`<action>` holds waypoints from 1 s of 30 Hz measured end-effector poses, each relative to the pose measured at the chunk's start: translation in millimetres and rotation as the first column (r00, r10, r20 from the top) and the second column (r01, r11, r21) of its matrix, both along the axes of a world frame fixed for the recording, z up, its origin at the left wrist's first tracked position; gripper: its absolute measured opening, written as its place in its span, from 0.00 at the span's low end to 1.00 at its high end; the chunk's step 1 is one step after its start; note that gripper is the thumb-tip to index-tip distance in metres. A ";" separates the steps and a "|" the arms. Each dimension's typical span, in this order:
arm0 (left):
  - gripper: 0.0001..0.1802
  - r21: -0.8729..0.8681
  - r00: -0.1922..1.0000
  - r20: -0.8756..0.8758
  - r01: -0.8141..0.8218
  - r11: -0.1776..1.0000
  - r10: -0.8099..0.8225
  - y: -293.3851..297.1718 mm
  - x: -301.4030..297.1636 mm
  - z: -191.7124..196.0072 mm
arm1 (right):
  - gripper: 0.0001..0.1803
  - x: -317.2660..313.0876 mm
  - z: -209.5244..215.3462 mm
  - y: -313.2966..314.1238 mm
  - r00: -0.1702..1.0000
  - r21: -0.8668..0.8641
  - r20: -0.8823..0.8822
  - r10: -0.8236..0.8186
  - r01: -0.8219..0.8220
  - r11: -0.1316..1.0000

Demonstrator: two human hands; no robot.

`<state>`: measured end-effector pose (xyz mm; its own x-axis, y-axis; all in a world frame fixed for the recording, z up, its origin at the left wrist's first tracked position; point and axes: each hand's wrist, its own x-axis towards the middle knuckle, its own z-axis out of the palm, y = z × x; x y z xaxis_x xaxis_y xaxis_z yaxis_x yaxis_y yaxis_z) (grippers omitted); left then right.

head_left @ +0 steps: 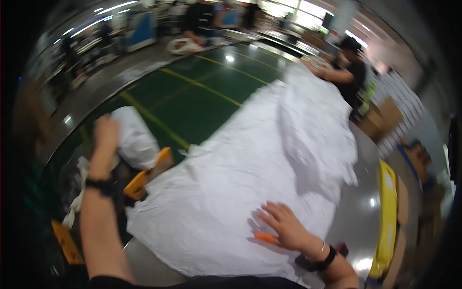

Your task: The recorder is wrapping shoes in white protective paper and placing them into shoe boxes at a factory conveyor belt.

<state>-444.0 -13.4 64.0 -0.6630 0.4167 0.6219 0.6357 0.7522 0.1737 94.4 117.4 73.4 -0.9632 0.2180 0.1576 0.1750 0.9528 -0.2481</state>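
A large stack of thin, crinkled white sheets spreads across the table in front of me. My right hand lies over its near right part, fingers stretched out and apart. Where the thumb would be, a small orange piece sticks out; whether it is worn on the thumb or lies under the hand is unclear. My left hand is raised at the left, beside a rounded white bundle that looks wrapped in plastic. Motion smears its fingers, so I cannot make out any grip.
Yellow-orange brackets stand along the stack's left side. The table has a green top with yellow lines. A long yellow piece and cardboard boxes are at the right. Another person works at the stack's far end.
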 end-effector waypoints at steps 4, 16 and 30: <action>0.28 -0.201 0.947 0.315 0.135 0.970 -0.067 -43.3 16.1 -4.9 | 0.32 56.8 28.7 24.5 0.856 0.036 -0.333 -0.395 0.430 0.902; 0.21 0.334 0.657 0.342 0.584 0.740 -0.672 4.0 127.5 76.2 | 0.30 80.4 -23.7 149.6 0.689 0.286 -0.158 -0.708 0.718 0.635; 0.36 0.834 -0.814 0.283 -0.052 0.549 -0.508 102.4 340.8 54.3 | 0.14 11.7 104.4 29.1 0.921 -0.221 -0.185 -0.342 0.300 0.928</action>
<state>-103.2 89.0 118.3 0.1575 0.9784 -0.1340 -0.6570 0.2052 0.7255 106.0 146.5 177.8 -0.7830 0.5549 0.2812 0.3855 0.7876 -0.4807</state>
